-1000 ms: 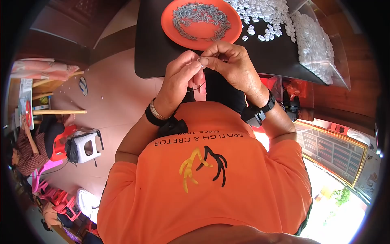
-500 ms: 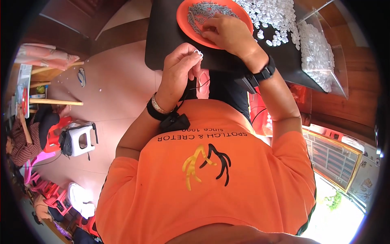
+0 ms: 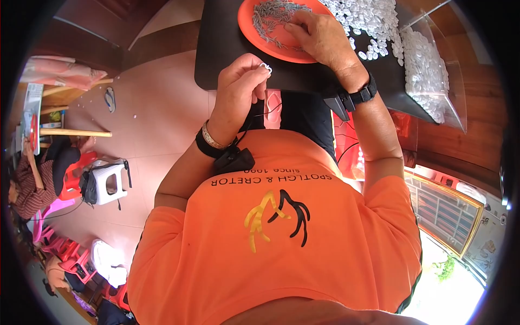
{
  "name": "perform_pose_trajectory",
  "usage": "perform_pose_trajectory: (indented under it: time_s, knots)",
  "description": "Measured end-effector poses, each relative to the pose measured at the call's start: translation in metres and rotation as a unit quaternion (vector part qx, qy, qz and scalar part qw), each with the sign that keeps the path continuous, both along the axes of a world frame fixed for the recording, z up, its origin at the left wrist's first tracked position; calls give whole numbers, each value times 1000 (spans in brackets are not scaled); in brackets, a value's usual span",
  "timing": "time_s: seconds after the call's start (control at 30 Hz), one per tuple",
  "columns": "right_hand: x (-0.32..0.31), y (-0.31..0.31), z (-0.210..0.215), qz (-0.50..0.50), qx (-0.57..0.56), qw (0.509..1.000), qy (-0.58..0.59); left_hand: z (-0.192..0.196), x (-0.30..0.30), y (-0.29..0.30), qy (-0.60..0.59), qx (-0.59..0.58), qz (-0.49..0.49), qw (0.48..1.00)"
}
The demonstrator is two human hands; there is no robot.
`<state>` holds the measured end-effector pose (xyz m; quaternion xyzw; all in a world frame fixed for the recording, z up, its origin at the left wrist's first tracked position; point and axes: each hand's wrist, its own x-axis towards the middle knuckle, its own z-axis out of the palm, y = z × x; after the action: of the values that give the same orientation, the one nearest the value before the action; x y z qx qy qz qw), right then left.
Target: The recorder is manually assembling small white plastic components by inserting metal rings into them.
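My left hand (image 3: 241, 84) is closed just off the near edge of the black table, thumb and forefinger pinching a small white plastic clip (image 3: 267, 68) with a ring shape. Over the right part of an orange plate (image 3: 281, 53) is my right hand (image 3: 324, 40), its fingers curled together beside a heap of small grey nails (image 3: 265, 21). Whatever those fingertips hold is too small to make out. Black straps with small devices circle both wrists.
Many loose white clips (image 3: 368, 21) lie right of the plate on the black table (image 3: 216, 65). A clear bin (image 3: 425, 70) full of them stands at the table's right end. At left are a white stool (image 3: 108, 181) and a seated person (image 3: 35, 184).
My right hand has drawn back rightward from the middle of the nail heap, its fingers curled. My left hand keeps its pinch on the clip, nearly still.
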<state>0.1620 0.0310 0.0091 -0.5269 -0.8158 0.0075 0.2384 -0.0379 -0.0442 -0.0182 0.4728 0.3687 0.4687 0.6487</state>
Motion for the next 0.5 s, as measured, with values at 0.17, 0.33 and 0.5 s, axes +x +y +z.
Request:
perform_pose_trajectory:
  time_s: [0.17, 0.33, 0.5]
  knots:
    - [8, -8, 1, -7, -26, 998, 54, 4, 2, 2, 23, 4, -10, 1000]
    - [2, -31, 10, 111, -311, 838, 435, 14, 9, 3, 13, 31, -6, 999]
    - [-7, -47, 17, 176, -347, 790, 473, 18, 16, 1, 33, 77, 0, 996]
